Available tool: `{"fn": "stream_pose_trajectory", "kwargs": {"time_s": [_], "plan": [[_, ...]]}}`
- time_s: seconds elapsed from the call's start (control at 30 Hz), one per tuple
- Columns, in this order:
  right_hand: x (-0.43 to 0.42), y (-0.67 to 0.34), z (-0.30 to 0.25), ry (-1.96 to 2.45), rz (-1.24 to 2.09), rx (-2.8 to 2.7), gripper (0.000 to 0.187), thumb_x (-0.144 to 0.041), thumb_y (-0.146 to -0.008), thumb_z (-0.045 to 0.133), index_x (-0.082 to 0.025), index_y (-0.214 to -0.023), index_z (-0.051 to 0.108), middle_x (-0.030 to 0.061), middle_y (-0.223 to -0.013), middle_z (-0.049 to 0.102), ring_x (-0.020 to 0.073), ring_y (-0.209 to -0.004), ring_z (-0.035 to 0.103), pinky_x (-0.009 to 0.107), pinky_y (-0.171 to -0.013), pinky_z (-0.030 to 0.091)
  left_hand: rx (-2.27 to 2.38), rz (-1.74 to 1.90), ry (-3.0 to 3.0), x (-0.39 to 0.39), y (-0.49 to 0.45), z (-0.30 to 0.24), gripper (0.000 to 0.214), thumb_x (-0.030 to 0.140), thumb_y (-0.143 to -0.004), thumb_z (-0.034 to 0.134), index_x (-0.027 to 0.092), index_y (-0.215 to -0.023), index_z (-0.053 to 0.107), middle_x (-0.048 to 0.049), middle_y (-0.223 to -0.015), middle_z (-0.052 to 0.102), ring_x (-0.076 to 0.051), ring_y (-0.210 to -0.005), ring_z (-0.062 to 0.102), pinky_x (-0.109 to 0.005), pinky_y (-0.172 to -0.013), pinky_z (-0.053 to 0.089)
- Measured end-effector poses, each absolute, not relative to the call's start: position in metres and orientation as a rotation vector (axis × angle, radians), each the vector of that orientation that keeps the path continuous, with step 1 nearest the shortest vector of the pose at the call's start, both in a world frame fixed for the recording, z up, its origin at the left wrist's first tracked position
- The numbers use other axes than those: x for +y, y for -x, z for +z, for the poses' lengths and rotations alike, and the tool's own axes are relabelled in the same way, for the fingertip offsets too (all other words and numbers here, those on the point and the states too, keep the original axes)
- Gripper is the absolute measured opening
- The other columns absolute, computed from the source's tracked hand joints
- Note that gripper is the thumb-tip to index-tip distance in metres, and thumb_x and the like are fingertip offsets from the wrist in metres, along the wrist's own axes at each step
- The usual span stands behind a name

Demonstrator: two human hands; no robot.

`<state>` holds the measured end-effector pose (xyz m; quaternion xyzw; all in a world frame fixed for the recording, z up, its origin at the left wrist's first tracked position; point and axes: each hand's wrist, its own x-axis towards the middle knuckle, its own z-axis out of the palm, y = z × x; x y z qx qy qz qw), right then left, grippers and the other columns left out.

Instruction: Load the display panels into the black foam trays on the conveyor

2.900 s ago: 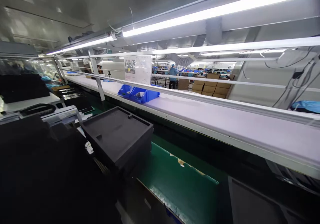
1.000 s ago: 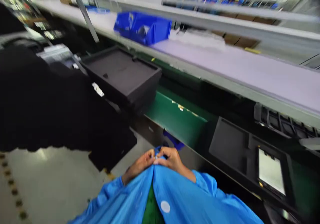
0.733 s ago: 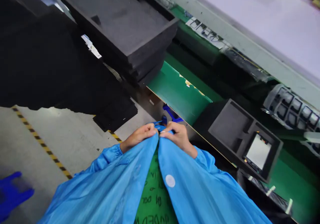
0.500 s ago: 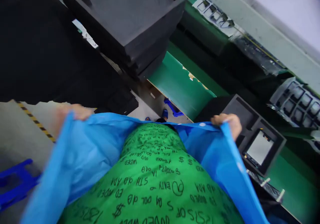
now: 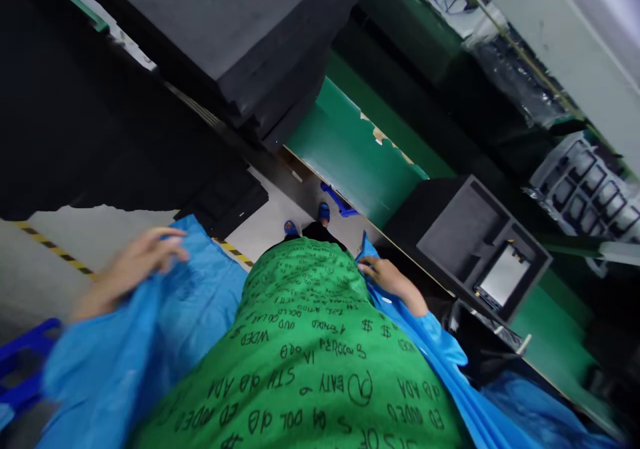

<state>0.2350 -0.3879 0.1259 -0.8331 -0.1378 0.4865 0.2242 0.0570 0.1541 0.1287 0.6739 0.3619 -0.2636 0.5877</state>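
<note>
I am wearing an unbuttoned blue coat (image 5: 210,282) over a green shirt (image 5: 310,342) printed with black lettering. My left hand (image 5: 145,259), slightly blurred, has curled fingers at the coat's left front panel, whose upper corner stands up beyond the fingertips. Part of its grip is hidden by the hand itself. On the other side, my right hand (image 5: 387,277) pinches the edge of the right front panel close to the shirt. White snaps show along that edge.
Stacked black foam trays (image 5: 225,22) stand ahead on a green-topped bench (image 5: 355,149). Another black foam tray (image 5: 467,235) holds a flat silver part (image 5: 503,275). A blue stool (image 5: 25,369) is at lower left. Striped floor tape (image 5: 55,252) runs nearby.
Both hands have come lower and the coat's front panels are less widely spread. The right hand has moved inward toward the shirt. My feet show more fully now.
</note>
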Motion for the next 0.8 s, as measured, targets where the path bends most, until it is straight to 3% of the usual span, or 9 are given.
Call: {"fn": "stream_pose_trajectory", "kwargs": {"time_s": [0.1, 0.17, 0.3, 0.4, 0.53, 0.63, 0.8], "plan": [[-0.37, -0.225, 0.091, 2.398, 1.227, -0.333, 0.051, -0.058, -0.094, 0.053, -0.017, -0.118, 0.073, 0.0172, -0.124, 0.072, 0.031, -0.116, 0.067, 0.039, -0.102, 0.05, 0.767, -0.849, -1.472, 0.081, -0.075, 0.07, 0.067, 0.071, -0.065, 0.071, 0.023, -0.111, 0.062, -0.0092, -0.107, 0.073, -0.028, -0.089, 0.069, -0.034, -0.064, 0.055], [-0.373, -0.219, 0.083, 2.321, 1.263, -0.32, 0.05, -0.06, -0.094, 0.051, -0.018, -0.108, 0.074, 0.015, -0.111, 0.075, 0.029, -0.106, 0.069, 0.038, -0.096, 0.052, 0.71, -0.878, -1.46, 0.043, -0.076, 0.038, 0.065, 0.075, -0.06, 0.069, 0.021, -0.095, 0.065, -0.0111, -0.103, 0.072, -0.032, -0.106, 0.065, -0.037, -0.077, 0.055], [-0.381, -0.22, 0.07, 2.25, 1.189, -0.227, 0.045, -0.062, -0.092, 0.051, -0.019, -0.089, 0.065, 0.0062, -0.082, 0.069, 0.0214, -0.076, 0.064, 0.033, -0.076, 0.051, 0.659, -0.773, -1.421, 0.03, -0.067, 0.011, 0.057, 0.071, -0.06, 0.074, 0.019, -0.08, 0.062, -0.0027, -0.077, 0.066, -0.024, -0.081, 0.062, -0.034, -0.075, 0.049], [-0.368, -0.238, 0.043, 2.318, 0.984, -0.054, 0.039, -0.059, -0.093, 0.046, -0.022, -0.084, 0.054, 0.0055, -0.08, 0.065, 0.0205, -0.078, 0.059, 0.033, -0.077, 0.048, 0.83, -0.582, -1.466, 0.049, -0.084, -0.001, 0.042, 0.058, -0.075, 0.073, 0.02, -0.079, 0.054, 0.0046, -0.064, 0.055, -0.016, -0.067, 0.052, -0.029, -0.067, 0.043], [-0.344, -0.275, 0.004, 2.459, 0.846, 0.104, 0.03, -0.052, -0.091, 0.046, -0.024, -0.079, 0.044, 0.0044, -0.076, 0.06, 0.0198, -0.076, 0.054, 0.033, -0.078, 0.045, 1.031, -0.443, -1.564, 0.065, -0.132, -0.035, 0.022, 0.033, -0.095, 0.055, 0.021, -0.079, 0.045, 0.0075, -0.064, 0.047, -0.012, -0.068, 0.045, -0.026, -0.068, 0.037], [-0.353, -0.286, -0.006, 2.453, 0.926, 0.068, 0.031, -0.052, -0.086, 0.055, -0.024, -0.076, 0.045, 0.0019, -0.07, 0.057, 0.018, -0.072, 0.051, 0.032, -0.076, 0.043, 1.02, -0.563, -1.545, 0.06, -0.138, -0.057, 0.025, 0.03, -0.089, 0.063, 0.021, -0.072, 0.048, 0.0065, -0.06, 0.047, -0.013, -0.065, 0.045, -0.027, -0.065, 0.035], [-0.404, -0.239, 0.008, 2.279, 1.178, 0.039, 0.043, -0.062, -0.077, 0.063, -0.021, -0.073, 0.05, -0.0006, -0.065, 0.054, 0.0158, -0.067, 0.048, 0.029, -0.067, 0.041, 0.935, -0.816, -1.401, 0.038, -0.071, -0.043, 0.036, 0.042, -0.063, 0.08, 0.021, -0.062, 0.051, 0.0043, -0.053, 0.05, -0.014, -0.056, 0.045, -0.027, -0.057, 0.034]]}}
